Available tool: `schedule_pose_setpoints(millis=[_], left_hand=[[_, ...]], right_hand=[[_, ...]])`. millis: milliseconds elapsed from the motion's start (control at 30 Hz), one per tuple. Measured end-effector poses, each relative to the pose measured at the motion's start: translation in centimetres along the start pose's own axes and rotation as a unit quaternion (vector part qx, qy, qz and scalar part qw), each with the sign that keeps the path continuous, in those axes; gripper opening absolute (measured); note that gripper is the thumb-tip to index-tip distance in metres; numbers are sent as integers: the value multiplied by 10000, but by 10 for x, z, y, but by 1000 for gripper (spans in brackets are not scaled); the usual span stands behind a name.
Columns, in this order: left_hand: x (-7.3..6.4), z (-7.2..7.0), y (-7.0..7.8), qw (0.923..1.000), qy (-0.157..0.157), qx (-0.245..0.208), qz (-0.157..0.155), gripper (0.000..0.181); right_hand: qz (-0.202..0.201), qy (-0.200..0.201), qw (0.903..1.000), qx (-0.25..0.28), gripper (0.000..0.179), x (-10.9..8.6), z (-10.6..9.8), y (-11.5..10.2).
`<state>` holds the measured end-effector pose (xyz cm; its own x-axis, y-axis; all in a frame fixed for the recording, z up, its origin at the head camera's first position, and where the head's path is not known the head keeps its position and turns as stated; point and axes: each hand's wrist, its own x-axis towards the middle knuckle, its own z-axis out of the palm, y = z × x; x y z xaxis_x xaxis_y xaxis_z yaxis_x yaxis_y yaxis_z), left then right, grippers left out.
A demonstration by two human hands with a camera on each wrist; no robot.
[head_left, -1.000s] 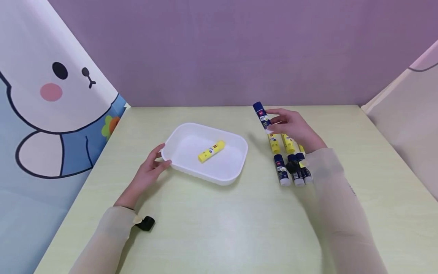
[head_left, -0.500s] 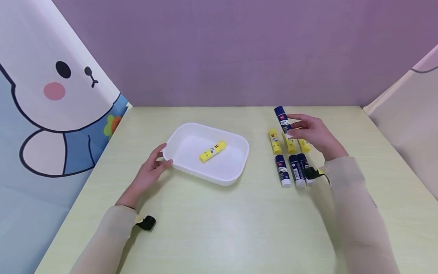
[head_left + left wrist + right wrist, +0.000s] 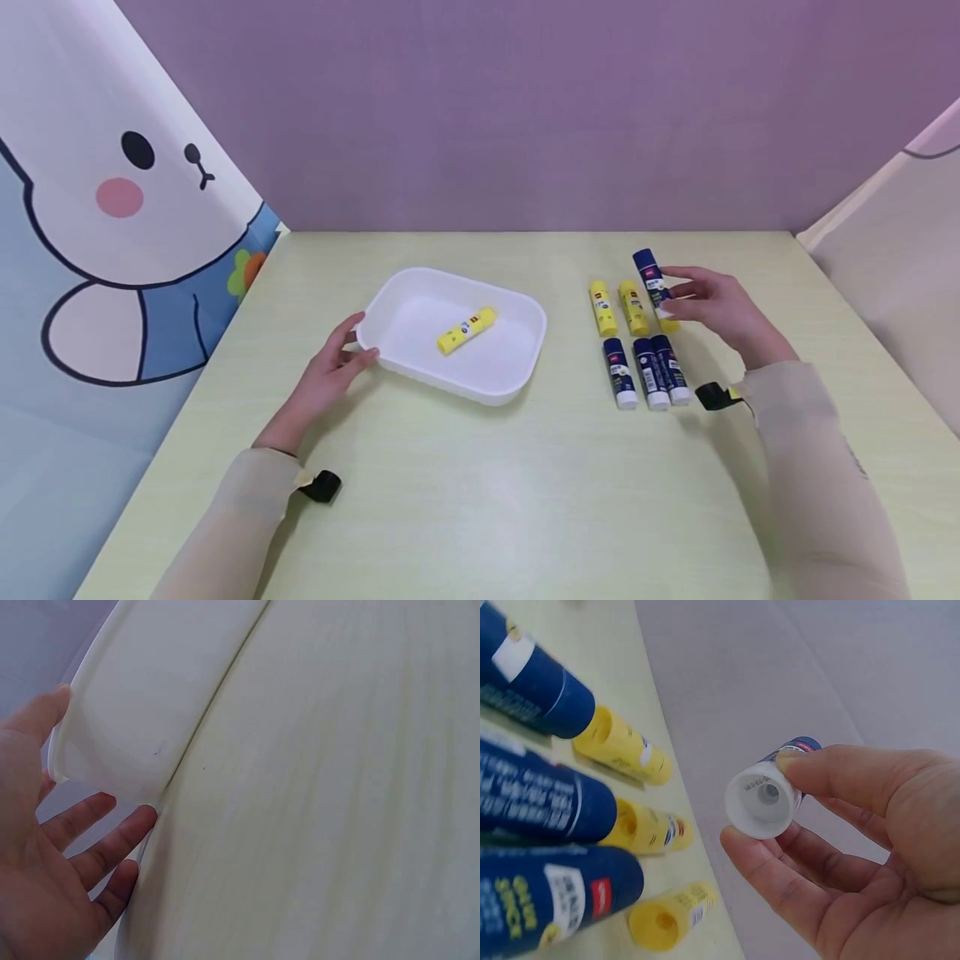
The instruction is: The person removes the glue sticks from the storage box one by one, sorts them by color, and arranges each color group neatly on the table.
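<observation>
My right hand pinches a navy glue stick between thumb and fingers, its cap end up and tilted left. In the right wrist view its hollow white base faces the camera. The held stick stands over a yellow glue stick and partly hides it in the head view. My left hand holds the left corner of a white tray, thumb on the rim. Inside the tray lies one yellow glue stick.
Two more yellow glue sticks, one at left and one in the middle, lie in the back row. In front lie three navy glue sticks, two of them side by side at the right. A purple backdrop rises behind the table.
My right hand has moved right and slightly nearer with the navy glue stick, from above the left yellow stick to the rightmost one. The left hand and the tray have stayed still.
</observation>
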<state>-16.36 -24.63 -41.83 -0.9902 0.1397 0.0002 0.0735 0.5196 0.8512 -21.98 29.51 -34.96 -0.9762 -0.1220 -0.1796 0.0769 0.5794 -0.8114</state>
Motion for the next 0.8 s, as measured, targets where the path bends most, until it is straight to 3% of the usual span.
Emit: schedule_pose_setpoints(millis=[800], left_hand=[[3,1,-4,9999,-13,-87,60,66]], right_hand=[[-141,48,9988,-456,69,-37,-5,43]])
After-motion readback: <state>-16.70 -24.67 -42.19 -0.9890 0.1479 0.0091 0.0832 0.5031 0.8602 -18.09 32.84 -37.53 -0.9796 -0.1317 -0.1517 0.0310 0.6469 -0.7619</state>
